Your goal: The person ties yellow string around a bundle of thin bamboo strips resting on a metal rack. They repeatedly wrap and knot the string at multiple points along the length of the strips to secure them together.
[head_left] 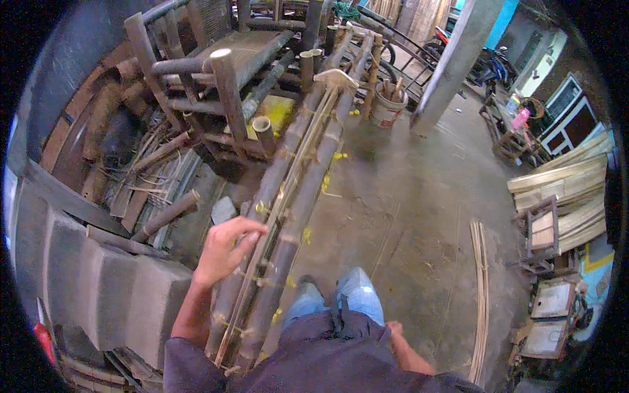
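Two dark bamboo poles [314, 182] lie side by side, running away from me. Long thin bamboo strips [298, 171] lie along the gap between them. Yellow ties [307, 234] hang at several points along the poles. My left hand [223, 252] is over the left pole, its thumb and forefinger brought close together beside the strips. Whatever is between those fingertips, if anything, is too small to make out. Low beside my right hip is my right hand [394, 329], partly covered by my dark shirt; its fingers do not show clearly.
A dark bamboo chair [223, 85] stands at the left, near concrete blocks [128, 295] and scrap bamboo. Beyond the poles are a bucket [388, 108] and a concrete pillar [452, 65]. A bundle of strips [480, 295] lies on the floor at right, near stacked slats [563, 190].
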A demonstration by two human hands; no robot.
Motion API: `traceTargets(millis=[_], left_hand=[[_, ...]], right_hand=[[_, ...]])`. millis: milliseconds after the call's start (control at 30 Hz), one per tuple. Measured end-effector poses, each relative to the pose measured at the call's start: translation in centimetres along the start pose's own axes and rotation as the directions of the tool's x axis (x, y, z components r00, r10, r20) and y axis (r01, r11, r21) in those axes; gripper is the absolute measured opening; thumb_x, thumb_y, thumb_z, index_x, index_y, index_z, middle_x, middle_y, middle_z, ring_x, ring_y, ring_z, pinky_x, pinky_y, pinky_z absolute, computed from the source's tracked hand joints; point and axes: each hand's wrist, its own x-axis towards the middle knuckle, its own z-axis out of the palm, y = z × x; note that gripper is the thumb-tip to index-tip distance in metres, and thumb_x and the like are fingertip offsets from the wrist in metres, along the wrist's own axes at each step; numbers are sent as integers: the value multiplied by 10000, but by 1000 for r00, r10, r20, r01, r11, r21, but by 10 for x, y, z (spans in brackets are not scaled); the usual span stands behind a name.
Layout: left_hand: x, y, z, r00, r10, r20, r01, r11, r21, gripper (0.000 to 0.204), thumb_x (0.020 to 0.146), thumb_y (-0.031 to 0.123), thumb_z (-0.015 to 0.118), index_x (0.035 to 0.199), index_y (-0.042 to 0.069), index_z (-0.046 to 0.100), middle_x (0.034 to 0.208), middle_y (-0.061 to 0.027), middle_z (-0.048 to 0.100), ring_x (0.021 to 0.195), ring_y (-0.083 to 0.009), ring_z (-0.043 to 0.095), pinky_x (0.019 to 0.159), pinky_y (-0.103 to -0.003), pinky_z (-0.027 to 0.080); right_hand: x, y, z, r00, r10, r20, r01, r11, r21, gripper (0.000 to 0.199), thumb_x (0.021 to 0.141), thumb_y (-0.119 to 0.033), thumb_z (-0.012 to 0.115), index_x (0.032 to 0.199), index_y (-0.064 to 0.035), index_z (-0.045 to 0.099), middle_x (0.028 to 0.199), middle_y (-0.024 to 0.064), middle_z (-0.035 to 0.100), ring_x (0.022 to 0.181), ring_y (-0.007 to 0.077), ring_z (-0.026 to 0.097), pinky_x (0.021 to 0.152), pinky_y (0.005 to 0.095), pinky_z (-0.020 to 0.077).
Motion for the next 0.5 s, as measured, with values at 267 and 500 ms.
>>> traceTargets(millis=[267,500], left_hand=[[255,-66,105,989,-110,-97,115,992,51,221,906,223,588,970,32,678,954,-138,680,871,-300,657,761,-368,508],[325,-133,163,786,-515,-342,618,667,416,262,876,270,640,980,30,648,937,-142,664,885,-352,629,775,-408,503]], right_hand=[[287,-465,-78,777,-625,-77,512,555,655,169,926,-191,589,925,-27,629,729,38,619,625,117,574,562,261,456],[254,-724,-175,354,-910,217,416,361,835,216,936,-164,586,1060,10,617,893,85,681,806,142,631,735,284,506]])
